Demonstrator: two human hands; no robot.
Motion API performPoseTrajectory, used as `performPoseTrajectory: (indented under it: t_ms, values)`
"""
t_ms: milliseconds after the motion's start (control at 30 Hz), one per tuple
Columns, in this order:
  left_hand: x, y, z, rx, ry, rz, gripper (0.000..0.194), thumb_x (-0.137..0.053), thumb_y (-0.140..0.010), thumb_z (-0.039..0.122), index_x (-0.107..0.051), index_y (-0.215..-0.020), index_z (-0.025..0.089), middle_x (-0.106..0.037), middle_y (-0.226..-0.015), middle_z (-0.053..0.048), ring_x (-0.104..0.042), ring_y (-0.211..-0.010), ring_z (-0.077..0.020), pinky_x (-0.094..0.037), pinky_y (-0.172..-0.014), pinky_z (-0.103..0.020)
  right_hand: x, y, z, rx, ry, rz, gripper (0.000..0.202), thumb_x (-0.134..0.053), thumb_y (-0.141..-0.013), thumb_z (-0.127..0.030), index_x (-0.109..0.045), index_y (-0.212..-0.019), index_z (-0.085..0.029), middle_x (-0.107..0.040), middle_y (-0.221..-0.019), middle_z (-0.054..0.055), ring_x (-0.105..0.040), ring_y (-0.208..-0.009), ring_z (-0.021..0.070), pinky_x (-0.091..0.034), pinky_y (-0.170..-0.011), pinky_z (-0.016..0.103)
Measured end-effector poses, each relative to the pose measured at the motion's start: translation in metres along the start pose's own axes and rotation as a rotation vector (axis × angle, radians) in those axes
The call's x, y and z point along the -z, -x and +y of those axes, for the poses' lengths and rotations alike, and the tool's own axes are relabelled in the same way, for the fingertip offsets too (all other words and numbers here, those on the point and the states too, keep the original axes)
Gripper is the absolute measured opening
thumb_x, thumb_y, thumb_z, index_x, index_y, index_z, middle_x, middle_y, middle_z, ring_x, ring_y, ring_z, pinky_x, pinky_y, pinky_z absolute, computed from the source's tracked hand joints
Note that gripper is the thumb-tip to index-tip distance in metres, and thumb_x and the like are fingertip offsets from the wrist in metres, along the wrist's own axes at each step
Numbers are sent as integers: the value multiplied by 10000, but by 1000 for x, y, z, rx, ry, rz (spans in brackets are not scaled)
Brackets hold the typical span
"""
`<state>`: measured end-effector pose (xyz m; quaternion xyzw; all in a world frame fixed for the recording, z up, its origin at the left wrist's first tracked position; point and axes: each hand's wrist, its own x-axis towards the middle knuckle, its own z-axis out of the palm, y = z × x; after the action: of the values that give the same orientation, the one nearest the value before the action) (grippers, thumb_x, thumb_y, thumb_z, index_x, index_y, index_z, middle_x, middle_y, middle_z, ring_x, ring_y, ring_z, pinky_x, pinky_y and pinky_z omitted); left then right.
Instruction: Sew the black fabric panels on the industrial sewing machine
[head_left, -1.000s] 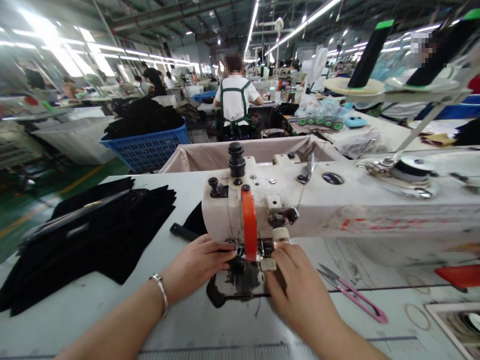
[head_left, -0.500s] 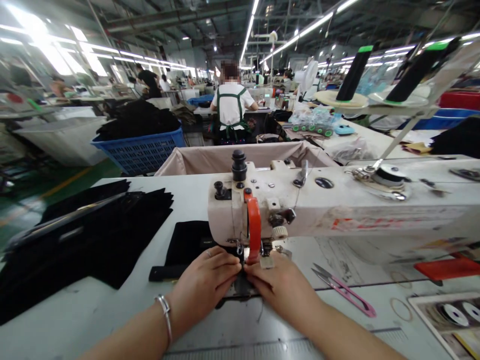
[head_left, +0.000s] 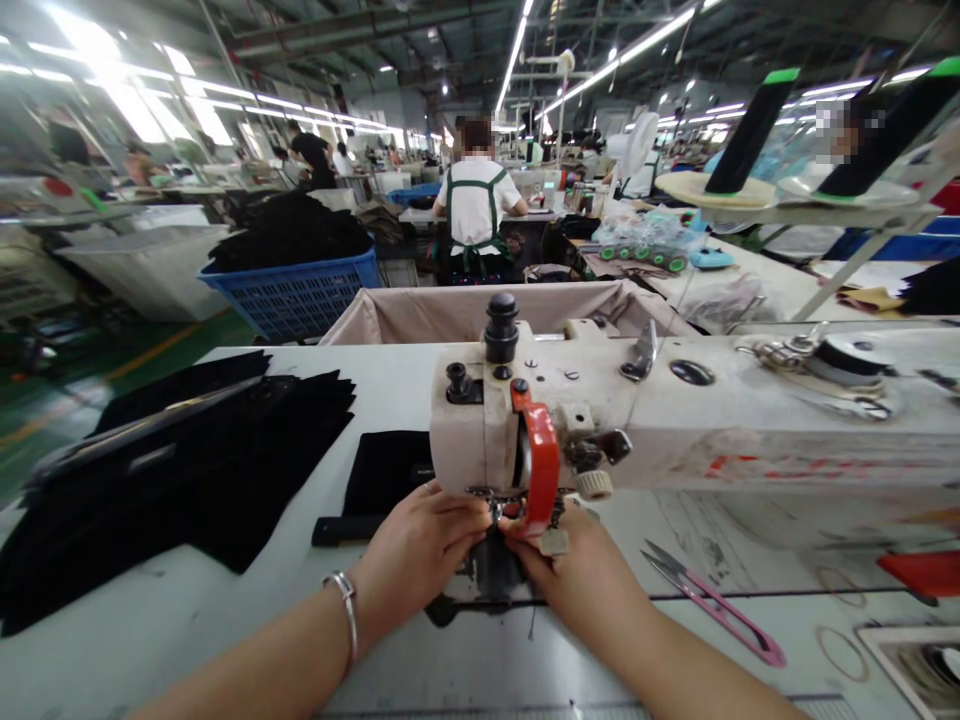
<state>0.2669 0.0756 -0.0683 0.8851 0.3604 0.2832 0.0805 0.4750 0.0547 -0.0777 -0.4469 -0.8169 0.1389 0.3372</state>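
Note:
A white sewing machine [head_left: 465,430] with a red guard [head_left: 541,465] stands on the pale table. Beneath its needle area, my left hand [head_left: 424,545] presses its fingertips together at the edge of a black cloth piece [head_left: 386,470], which lies flat to the left of the machine head. My right hand [head_left: 574,560] is closed just right of the needle, its fingertips partly behind the guard. The two hands nearly meet at the presser foot [head_left: 496,510]. What the right fingertips pinch is too small to make out.
Black cloth pieces [head_left: 225,460] are piled on the table's left. Pink-handled snips [head_left: 720,605] lie right of my right hand. Behind the table are a cloth-lined bin [head_left: 435,313], a blue basket [head_left: 300,290] and a seated person [head_left: 474,205].
The camera view has shifted, so the machine appears further right. Both hands remain at the needle, their fingertips slightly higher in view. The black cloth's near edge no longer shows below the fingertips.

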Motion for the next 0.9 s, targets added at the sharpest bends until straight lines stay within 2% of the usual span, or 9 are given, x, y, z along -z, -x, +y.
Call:
performPoseTrajectory:
  t_ms: [467,733,833,900]
  values:
    - [1,-3,-2,25,-23,-20,190,-537,-914,163,-710,-915,239,-748,-915,2,-691,-841,-179,-538,-804,-333,-3,-2,1,-77,12,14,162,-558,-872,-132,-691,-896,-221,-673,-858,35,-623,-811,181,-498,-721,278]
    - [-3,-3,-6,55,-48,-28,193,-551,-904,178,-729,-939,246,-754,-950,-4,-699,-874,-190,-559,-820,-339,-7,-3,3,-88,43,-41,162,-570,-881,-124,-699,-885,-222,-678,-902,27,-623,-857,177,-504,-742,279]
    - [-1,1,-8,40,-65,-9,202,-542,-907,196,-736,-921,247,-760,-904,-1,-708,-839,-192,-572,-801,-323,-6,-5,-2,-57,108,-67,134,-572,-906,-134,-680,-858,-196,-668,-905,33,-623,-883,173,-513,-770,287]
    - [1,4,-9,-17,-66,30,202,-538,-914,216,-735,-917,261,-761,-879,10,-715,-781,-180,-583,-734,-282,3,-7,-9,-25,207,-68,93,-567,-938,-195,-657,-936,-175,-655,-945,40,-625,-861,163,-529,-755,300]
